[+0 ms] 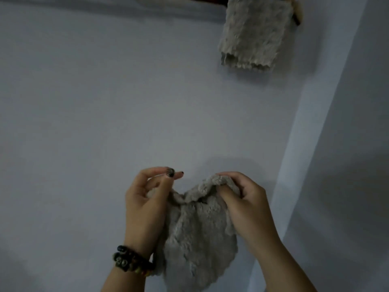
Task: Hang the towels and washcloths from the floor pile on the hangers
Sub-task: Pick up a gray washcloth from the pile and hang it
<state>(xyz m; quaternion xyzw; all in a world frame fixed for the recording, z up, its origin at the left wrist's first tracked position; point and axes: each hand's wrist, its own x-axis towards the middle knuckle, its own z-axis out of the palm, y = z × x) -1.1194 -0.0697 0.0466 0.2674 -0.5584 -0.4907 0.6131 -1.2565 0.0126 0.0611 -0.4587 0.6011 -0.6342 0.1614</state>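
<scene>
The grey washcloth (197, 232) hangs bunched between both hands, held up before the wall (84, 102). The right hand (244, 203) grips its top edge; the left hand (145, 205) pinches the other side, probably to spread it. Another cloth (252, 32) hangs above already.

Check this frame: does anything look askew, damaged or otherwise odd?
Nothing stands out. One grey washcloth hangs folded over a hanger at the top of the wall, slightly tilted but secure. A second cloth is bunched between the left hand and right hand, both gripping its top edge.
</scene>
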